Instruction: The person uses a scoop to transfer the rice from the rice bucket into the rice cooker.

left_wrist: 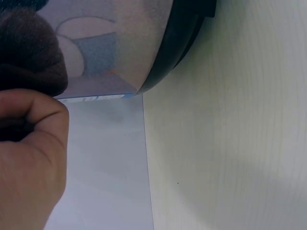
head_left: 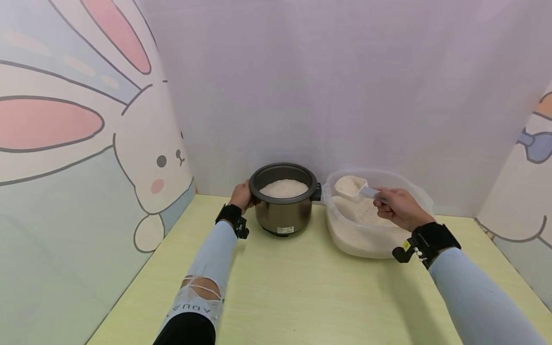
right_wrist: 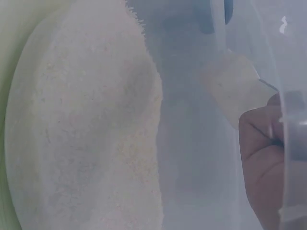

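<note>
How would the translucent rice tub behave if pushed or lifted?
The tub is probably heavy, given the amount of rice inside. Its thin-looking plastic wall might flex if lifted from one side. Pushed, it seems likelier to slide than tip, being wide and low.

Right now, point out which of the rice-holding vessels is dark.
The cooker pot, left of the others; the tub beside it is translucent, and the scoop in the right hand is pale.

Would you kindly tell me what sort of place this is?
Probably a staged recording booth: a plain backdrop behind the table, cartoon walls at both sides, and two wrist cameras.
</note>
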Available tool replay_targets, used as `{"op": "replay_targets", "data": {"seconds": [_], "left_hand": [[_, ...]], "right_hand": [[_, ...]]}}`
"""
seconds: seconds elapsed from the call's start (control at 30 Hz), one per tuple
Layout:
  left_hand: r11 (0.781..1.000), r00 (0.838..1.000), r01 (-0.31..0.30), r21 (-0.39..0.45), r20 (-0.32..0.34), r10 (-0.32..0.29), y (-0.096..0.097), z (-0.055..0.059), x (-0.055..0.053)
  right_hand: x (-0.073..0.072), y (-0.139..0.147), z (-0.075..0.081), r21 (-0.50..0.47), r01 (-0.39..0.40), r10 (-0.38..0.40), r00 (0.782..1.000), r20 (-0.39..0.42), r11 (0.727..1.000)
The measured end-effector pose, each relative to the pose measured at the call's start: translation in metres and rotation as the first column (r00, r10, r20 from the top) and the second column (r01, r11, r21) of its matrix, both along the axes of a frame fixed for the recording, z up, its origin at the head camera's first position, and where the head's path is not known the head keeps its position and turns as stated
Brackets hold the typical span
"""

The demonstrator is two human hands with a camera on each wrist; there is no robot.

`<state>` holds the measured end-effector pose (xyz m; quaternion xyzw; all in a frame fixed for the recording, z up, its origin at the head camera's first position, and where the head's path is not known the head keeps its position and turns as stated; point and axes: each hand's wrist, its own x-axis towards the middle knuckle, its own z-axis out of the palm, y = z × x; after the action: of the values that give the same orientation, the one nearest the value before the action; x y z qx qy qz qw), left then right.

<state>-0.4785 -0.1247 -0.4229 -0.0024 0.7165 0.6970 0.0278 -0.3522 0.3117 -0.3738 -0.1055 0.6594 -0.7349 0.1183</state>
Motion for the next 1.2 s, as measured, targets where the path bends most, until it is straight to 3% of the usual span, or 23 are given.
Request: {"op": "replay_targets", "data": {"seconds": [0.33, 0.6, 0.7, 0.93, 1.2], "left_hand": [[1.000, 1.000, 0.006, -0.004, -0.012, -0.006, -0.002, 0.001, 0.001], [1.000, 1.000, 0.004, -0.008, -0.001, -0.004, -0.003, -0.005, -0.005], [1.000, 1.000, 0.011, 0.002, 0.003, -0.011, -0.002, -0.001, 0.001], [0.998, 0.999, 0.040, 0.046, 0.008, -0.040, -0.001, 0.023, 0.024], [0.997, 0.997, 0.064, 0.052, 0.029, -0.065, -0.002, 0.031, 0.031]], "right_hand": [[0.009, -0.004, 0.013, -0.117, 0.074, -0.077, 0.997, -0.026, 0.990], [0.013, -0.025, 0.026, -0.175, 0.103, -0.113, 0.993, -0.043, 0.979], [0.012, -0.037, 0.033, -0.180, 0.117, -0.128, 0.991, -0.049, 0.977], [0.005, -0.065, 0.050, -0.121, 0.139, -0.147, 0.987, -0.059, 0.983], [-0.007, -0.096, 0.059, -0.047, 0.137, -0.142, 0.983, -0.115, 0.989]]}}
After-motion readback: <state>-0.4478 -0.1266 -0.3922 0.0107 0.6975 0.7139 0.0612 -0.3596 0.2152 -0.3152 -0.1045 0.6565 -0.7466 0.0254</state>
